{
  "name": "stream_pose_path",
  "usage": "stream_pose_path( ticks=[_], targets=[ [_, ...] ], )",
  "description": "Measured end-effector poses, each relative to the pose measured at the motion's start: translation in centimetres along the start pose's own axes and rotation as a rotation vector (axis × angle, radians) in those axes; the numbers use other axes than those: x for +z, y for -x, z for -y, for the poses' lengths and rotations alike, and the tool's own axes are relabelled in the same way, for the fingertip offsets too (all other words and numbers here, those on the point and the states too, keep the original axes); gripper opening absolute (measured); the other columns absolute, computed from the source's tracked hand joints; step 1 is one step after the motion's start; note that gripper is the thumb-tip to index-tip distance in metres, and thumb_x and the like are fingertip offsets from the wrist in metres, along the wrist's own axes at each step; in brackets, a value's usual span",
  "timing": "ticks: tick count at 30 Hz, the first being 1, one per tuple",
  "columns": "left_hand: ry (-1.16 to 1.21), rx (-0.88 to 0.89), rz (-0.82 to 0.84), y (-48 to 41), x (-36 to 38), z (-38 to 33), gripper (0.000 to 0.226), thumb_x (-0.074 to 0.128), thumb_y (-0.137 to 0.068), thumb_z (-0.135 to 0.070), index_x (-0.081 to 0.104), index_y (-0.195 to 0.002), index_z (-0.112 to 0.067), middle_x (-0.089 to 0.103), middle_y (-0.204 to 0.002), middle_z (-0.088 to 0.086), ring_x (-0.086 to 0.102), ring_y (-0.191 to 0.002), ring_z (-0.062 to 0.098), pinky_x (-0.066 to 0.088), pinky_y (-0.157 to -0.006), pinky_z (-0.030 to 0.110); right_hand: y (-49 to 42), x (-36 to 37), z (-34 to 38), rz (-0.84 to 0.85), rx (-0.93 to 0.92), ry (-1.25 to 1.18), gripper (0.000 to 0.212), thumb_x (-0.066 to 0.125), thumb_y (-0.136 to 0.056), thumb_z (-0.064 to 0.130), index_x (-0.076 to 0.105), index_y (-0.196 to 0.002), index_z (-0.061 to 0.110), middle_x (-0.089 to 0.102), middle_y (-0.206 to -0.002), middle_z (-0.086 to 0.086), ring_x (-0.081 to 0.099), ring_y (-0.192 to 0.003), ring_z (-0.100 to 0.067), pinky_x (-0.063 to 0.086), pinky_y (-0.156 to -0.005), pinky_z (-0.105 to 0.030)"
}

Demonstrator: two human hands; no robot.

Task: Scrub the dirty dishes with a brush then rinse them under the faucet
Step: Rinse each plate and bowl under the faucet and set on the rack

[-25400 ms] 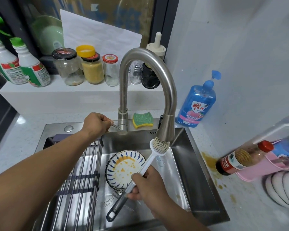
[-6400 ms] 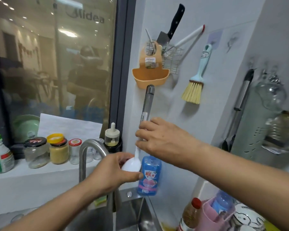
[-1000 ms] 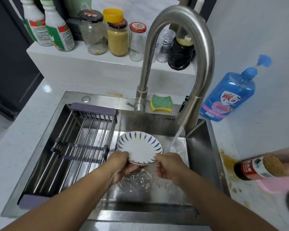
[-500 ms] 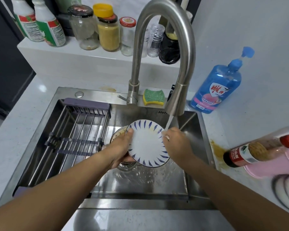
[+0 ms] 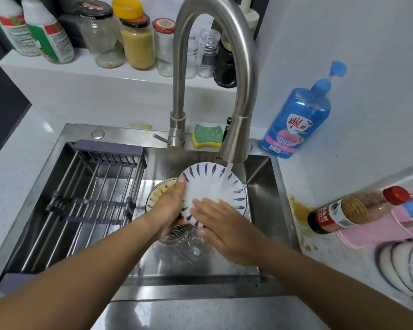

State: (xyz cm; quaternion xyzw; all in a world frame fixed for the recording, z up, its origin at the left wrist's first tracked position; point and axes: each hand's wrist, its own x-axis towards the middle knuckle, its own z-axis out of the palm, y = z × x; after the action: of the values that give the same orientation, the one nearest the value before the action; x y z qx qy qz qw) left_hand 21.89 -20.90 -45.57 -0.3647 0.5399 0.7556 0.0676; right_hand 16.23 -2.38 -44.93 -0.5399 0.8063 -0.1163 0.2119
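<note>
Stainless-steel sink (image 5: 260,206) set in a pale countertop (image 5: 22,163), with a tall arched faucet (image 5: 244,75) running water. The left hand (image 5: 169,208) grips a white plate with blue dashes (image 5: 215,182) by its left rim: the thumb lies across the face, and the other fingers curl out of sight behind it. The right hand (image 5: 227,229) is flat, its fingers (image 5: 205,204) straight and close together, pressed on the plate's lower face. The plate is tilted toward the camera, and the water stream (image 5: 227,173) lands on it just beyond the right fingertips. Below the left fingers, a stack of dirty dishes (image 5: 156,192) with yellow residue sits low in the sink. Left of those fingers, a roll-up drying rack (image 5: 93,186) spans the basin. Beyond both sets of fingers, a green-and-yellow sponge (image 5: 206,138) lies on the sink's back rim. Right of the right fingers, on the countertop, are 1 blue dish soap bottle (image 5: 298,125) and 1 tipped red-capped sauce bottle (image 5: 343,211).
</note>
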Motion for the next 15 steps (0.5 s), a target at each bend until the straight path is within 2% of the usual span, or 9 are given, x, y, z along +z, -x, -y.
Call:
stream_pose_path(
  ticks=[3, 6, 10, 12, 15],
  targets=[
    [-0.041, 0.055, -0.018, -0.1, -0.1, -0.4, 0.058, 0.036, -0.099, -0.068, 0.062, -0.129, -0.026, 0.076, -0.115, 0.004, 0.072, -0.107, 0.029, 0.058, -0.092, 0.055, 1.2, -0.4, -2.8, -0.029, 0.109, 0.135, 0.067, 0.019, -0.104, 0.056, 0.025, -0.162, 0.022, 0.018, -0.170, 0.003, 0.009, -0.157, -0.011, 0.001, -0.128, -0.039],
    [-0.079, 0.068, -0.018, 0.2, 0.3, -0.5, 0.053, 0.033, -0.103, -0.063, 0.062, -0.126, -0.025, 0.076, -0.112, 0.003, 0.072, -0.103, 0.025, 0.060, -0.078, 0.039, 0.3, -0.9, -4.1, -0.040, 0.248, 0.239, 0.076, 0.008, -0.101, 0.061, 0.025, -0.161, 0.017, 0.022, -0.169, -0.003, 0.009, -0.157, -0.015, -0.002, -0.128, -0.041],
    [-0.053, 0.030, 0.043, 0.7, 1.0, -0.5, 0.053, 0.032, -0.101, -0.066, 0.066, -0.122, -0.030, 0.078, -0.108, 0.000, 0.074, -0.101, 0.024, 0.060, -0.089, 0.048, -1.6, -1.3, -2.5, -0.052, 0.230, 0.126, 0.093, -0.012, -0.090, 0.072, 0.021, -0.162, 0.023, 0.015, -0.171, -0.002, 0.009, -0.157, -0.018, -0.007, -0.126, -0.046],
    [-0.067, 0.005, 0.090, 0.8, 1.3, -0.7, 0.058, 0.028, -0.102, -0.066, 0.069, -0.119, -0.028, 0.078, -0.107, 0.000, 0.075, -0.098, 0.020, 0.060, -0.088, 0.046, -1.7, -1.2, -0.9, -0.034, 0.135, 0.054, 0.087, -0.004, -0.091, 0.074, 0.017, -0.163, 0.029, 0.009, -0.171, 0.001, 0.006, -0.158, -0.017, -0.006, -0.126, -0.046],
    [-0.022, -0.030, 0.087, 0.8, 1.1, -1.0, 0.061, 0.028, -0.103, -0.063, 0.069, -0.122, -0.021, 0.078, -0.108, 0.005, 0.074, -0.103, 0.024, 0.057, -0.096, 0.046, -0.8, -0.9, 0.2, 0.037, -0.031, -0.050, 0.072, 0.028, -0.101, 0.069, 0.020, -0.162, 0.032, 0.012, -0.171, 0.005, 0.006, -0.157, -0.013, -0.002, -0.125, -0.039]
  ],
)
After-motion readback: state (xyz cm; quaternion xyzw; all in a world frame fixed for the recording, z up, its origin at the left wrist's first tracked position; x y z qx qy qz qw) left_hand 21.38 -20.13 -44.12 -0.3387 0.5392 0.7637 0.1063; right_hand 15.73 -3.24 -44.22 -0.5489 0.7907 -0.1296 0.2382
